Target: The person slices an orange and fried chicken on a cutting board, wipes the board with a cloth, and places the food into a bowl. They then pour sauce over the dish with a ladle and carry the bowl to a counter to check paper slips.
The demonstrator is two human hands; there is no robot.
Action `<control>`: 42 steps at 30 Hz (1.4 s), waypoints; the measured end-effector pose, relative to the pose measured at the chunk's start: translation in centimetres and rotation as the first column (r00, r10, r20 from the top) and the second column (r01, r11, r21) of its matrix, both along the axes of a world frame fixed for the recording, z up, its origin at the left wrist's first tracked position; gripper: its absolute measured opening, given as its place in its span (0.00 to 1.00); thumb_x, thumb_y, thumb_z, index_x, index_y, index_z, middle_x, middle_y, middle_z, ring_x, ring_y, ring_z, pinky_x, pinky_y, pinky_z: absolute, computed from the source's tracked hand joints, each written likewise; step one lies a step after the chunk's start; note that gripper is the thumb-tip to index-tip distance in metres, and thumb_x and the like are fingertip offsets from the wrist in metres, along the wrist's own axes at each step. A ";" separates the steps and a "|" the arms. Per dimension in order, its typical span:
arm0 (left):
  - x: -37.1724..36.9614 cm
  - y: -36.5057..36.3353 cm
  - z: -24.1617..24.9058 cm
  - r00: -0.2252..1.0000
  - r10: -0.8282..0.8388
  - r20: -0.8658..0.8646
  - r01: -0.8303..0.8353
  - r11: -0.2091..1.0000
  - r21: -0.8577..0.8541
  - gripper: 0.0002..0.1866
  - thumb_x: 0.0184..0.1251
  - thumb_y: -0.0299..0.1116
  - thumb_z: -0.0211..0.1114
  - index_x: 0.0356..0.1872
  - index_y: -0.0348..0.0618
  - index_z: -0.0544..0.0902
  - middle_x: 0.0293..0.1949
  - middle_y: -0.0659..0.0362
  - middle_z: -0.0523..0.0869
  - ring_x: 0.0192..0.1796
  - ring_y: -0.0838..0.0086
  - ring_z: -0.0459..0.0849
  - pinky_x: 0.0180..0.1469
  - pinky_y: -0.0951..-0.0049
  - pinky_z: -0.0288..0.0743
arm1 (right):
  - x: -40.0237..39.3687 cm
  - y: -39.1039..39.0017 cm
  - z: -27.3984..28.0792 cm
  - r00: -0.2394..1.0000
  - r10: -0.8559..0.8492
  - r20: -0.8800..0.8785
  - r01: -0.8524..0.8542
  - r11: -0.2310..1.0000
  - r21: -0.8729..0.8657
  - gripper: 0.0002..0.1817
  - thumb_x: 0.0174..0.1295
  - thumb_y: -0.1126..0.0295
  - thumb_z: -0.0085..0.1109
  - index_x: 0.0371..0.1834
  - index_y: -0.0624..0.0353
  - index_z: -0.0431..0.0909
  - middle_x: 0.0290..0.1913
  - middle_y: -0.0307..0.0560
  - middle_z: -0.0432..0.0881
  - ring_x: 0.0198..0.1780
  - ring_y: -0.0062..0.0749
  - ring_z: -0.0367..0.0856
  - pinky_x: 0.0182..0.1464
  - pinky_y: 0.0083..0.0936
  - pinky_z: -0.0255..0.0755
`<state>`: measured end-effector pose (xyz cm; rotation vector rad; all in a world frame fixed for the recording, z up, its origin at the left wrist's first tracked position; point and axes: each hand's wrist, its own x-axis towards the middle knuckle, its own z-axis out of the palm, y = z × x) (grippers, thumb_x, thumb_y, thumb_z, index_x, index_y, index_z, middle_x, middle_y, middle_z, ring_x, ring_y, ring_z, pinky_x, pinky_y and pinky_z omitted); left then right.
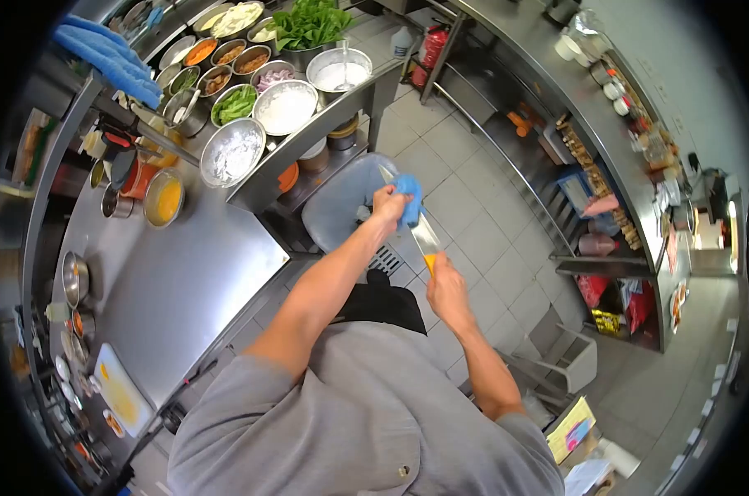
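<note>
A long knife (425, 235) with a yellow handle is in my right hand (448, 289), its fingers wrapped round the handle. The blade points up and to the left, away from my body. My left hand (388, 204) grips a blue cloth (409, 198), which is folded round the blade near its far end. The knife's tip pokes out past the cloth. Beneath my left hand stands a grey bin (325, 207) with a liner-like inside, on the tiled floor.
On the left is a steel counter (201, 264) with a bowl of yellow liquid (166, 198) and a cutting board (121, 390). Bowls of white powder (232, 153) and leafy greens (308, 26) stand beyond. A steel shelf unit (506, 140) lines the right; a chair (568, 355) stands behind.
</note>
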<state>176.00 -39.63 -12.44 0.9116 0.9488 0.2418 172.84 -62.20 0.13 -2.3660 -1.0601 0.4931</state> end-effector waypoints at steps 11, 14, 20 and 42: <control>-5.5 11.1 -1.8 0.666 -0.262 -0.699 0.659 0.645 0.386 0.28 0.60 0.45 0.76 0.55 0.34 0.87 0.55 0.46 0.89 0.59 0.53 0.87 0.61 0.55 0.80 | 8.2 -6.7 -0.6 0.999 -0.007 -0.052 0.001 0.994 -0.106 0.15 0.54 0.81 0.63 0.40 0.64 0.67 0.30 0.68 0.79 0.39 0.71 0.81 0.40 0.54 0.74; -7.7 10.7 -0.6 0.734 -0.186 -0.653 0.581 0.671 0.461 0.27 0.57 0.46 0.75 0.51 0.34 0.88 0.54 0.45 0.89 0.58 0.53 0.87 0.60 0.54 0.81 | 9.8 -6.4 -2.2 0.997 0.045 -0.070 -0.054 0.990 -0.128 0.16 0.53 0.81 0.64 0.40 0.63 0.66 0.30 0.68 0.79 0.37 0.71 0.81 0.39 0.52 0.73; -13.4 7.1 5.0 0.800 -0.028 -0.599 0.519 0.533 0.668 0.17 0.50 0.27 0.64 0.42 0.31 0.86 0.43 0.34 0.87 0.53 0.41 0.86 0.56 0.50 0.81 | 11.8 -2.2 -1.8 0.962 0.232 -0.145 -0.257 0.947 -0.194 0.20 0.50 0.82 0.63 0.42 0.61 0.64 0.28 0.63 0.75 0.31 0.63 0.78 0.37 0.46 0.73; -61.3 -10.6 7.9 0.554 0.810 -0.192 -0.485 0.502 0.716 0.11 0.70 0.26 0.65 0.51 0.39 0.81 0.33 0.51 0.85 0.33 0.69 0.83 0.38 0.67 0.78 | -24.3 31.4 -10.2 0.423 0.674 -0.605 -0.638 0.696 0.329 0.14 0.68 0.75 0.63 0.56 0.61 0.78 0.46 0.42 0.83 0.45 0.24 0.81 0.49 0.22 0.75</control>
